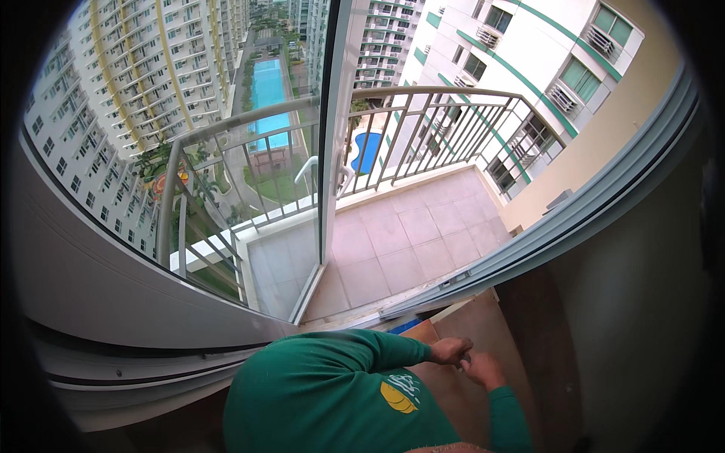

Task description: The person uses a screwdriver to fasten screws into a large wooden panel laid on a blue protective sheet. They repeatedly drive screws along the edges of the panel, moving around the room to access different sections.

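Note:
My two hands meet low in the picture, right of the middle, in front of my green shirt. My left hand [451, 350] is closed, its fingertips pointing right. Curled in from below, my right hand [482, 369] touches it or nearly does. Something small and greyish seems to lie between the fingers, too small and too covered to name. Beneath the hands is a flat brownish surface [472, 323] with a pale edge. By my left forearm show an orange patch [423, 333] and a blue strip [405, 325].
A framed glass sliding door [283, 226] with a white handle [306, 171] stands at the left. Past the door track [453, 285] lies a tiled balcony [408, 241] with a metal railing [438, 90]. A beige wall [596, 170] bounds it on the right; tall buildings and pools lie beyond.

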Demonstrator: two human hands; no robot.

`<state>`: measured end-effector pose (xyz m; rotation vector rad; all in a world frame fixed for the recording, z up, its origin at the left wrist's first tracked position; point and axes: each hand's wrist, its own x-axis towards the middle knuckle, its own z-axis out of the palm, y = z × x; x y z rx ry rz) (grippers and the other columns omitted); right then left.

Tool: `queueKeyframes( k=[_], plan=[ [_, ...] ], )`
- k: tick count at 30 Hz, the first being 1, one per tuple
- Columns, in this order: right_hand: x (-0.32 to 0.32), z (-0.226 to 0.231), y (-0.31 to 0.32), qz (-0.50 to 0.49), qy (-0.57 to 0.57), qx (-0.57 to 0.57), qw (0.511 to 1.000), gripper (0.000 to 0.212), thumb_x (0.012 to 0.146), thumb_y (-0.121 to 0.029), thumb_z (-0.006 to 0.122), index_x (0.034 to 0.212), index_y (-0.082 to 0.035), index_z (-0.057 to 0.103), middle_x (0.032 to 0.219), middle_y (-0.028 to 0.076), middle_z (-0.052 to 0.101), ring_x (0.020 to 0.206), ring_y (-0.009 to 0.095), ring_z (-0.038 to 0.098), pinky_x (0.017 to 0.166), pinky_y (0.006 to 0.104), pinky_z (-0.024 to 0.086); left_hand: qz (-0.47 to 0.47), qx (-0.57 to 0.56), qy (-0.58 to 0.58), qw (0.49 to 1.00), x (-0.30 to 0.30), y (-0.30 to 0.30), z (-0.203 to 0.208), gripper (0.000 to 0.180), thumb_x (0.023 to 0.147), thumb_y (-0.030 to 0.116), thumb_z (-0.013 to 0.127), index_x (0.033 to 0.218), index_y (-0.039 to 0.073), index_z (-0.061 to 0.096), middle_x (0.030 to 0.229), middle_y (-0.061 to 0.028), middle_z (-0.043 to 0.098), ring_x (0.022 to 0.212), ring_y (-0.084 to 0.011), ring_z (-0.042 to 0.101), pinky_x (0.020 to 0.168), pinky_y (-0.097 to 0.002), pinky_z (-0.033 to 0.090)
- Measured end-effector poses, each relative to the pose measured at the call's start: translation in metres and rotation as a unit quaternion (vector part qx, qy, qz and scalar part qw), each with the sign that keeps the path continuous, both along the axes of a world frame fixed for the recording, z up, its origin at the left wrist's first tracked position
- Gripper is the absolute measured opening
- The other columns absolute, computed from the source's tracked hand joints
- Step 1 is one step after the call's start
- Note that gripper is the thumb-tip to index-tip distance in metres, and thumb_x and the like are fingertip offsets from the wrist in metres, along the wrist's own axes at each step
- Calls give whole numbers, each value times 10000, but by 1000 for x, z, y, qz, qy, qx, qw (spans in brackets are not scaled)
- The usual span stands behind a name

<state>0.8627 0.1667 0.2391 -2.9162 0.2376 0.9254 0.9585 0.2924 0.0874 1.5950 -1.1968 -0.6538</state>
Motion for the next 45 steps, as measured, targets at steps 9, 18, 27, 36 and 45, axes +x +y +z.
queueKeyframes(
  k=[9, 18, 27, 36, 45],
  plan=[
    [12, -26, -23, -362, 193, 166, 897, 412, 1014, -364, 712, 1232, -14, 722, 925, 192, 747, 785, 342, 763, 691, 477, 598, -217, -43, -3, 975, 13, 0, -12, 405, 951, 123, 693, 1343, 23, 675, 1278, -207, 717, 1172, -415, 686, 1007, -497, 530],
    [12, -35, 0, 240, -71, -76, 965, 292, 1043, -298, 675, 1098, -14, 714, 876, 178, 740, 754, 326, 745, 668, 461, 590, -111, -12, -59, 992, 28, 6, -31, 493, 877, 354, 851, 1214, 29, 698, 1211, -220, 731, 1161, -455, 680, 980, -528, 548],
    [34, -26, -22, -535, 192, 288, 771, 287, 1102, -318, 588, 1144, -51, 685, 867, 86, 697, 665, 218, 677, 578, 391, 558, -129, 16, -58, 990, 17, 7, -37, 292, 953, 220, 675, 1177, 33, 701, 1043, -254, 744, 1019, -490, 694, 904, -550, 552],
    [2, -52, -9, 241, -5, -93, 966, 217, 1059, -226, 603, 1110, -41, 705, 845, 146, 742, 736, 275, 756, 661, 421, 606, -24, 51, -254, 966, 28, 17, -178, 169, 941, 184, 683, 1015, 42, 739, 964, -159, 768, 962, -373, 737, 867, -456, 583],
    [30, -44, -33, -611, 157, 336, 700, 209, 1056, -262, 641, 1122, -66, 666, 1015, 150, 716, 622, 171, 630, 512, 328, 512, 23, 33, 37, 999, 28, 10, -195, 159, 988, 116, 556, 977, 82, 711, 915, -125, 712, 955, -327, 742, 849, -426, 593]
  ],
)
